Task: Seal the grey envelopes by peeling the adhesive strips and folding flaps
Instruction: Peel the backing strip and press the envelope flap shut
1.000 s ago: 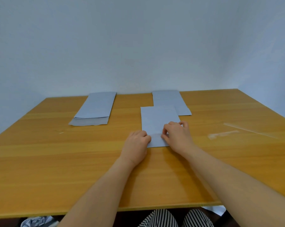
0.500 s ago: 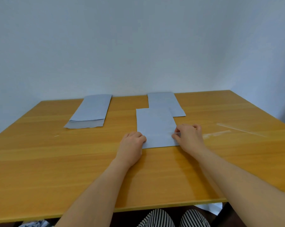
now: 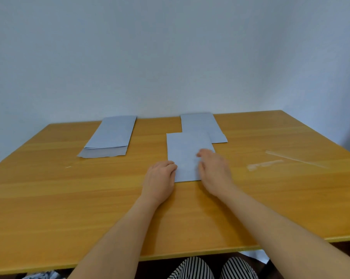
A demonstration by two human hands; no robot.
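Note:
A grey envelope (image 3: 185, 154) lies flat on the wooden table (image 3: 69, 198) in front of me, its flap folded down. My left hand (image 3: 160, 178) rests curled on the envelope's near left corner. My right hand (image 3: 214, 172) lies over the envelope's right side, fingers loosely spread and blurred by motion. Neither hand grips the paper. A stack of grey envelopes (image 3: 111, 136) sits at the back left. Another grey envelope (image 3: 202, 125) lies at the back centre, partly under the near one.
Two peeled clear strips lie to the right: a short one (image 3: 264, 164) and a long thin one (image 3: 294, 159). The table's front edge runs just above my striped trousers (image 3: 192, 268). A pale wall stands behind the table.
My right hand slid from the flap's middle out to the right edge, then back left over the envelope. The left hand stayed at the near left corner. The camera drifted slightly.

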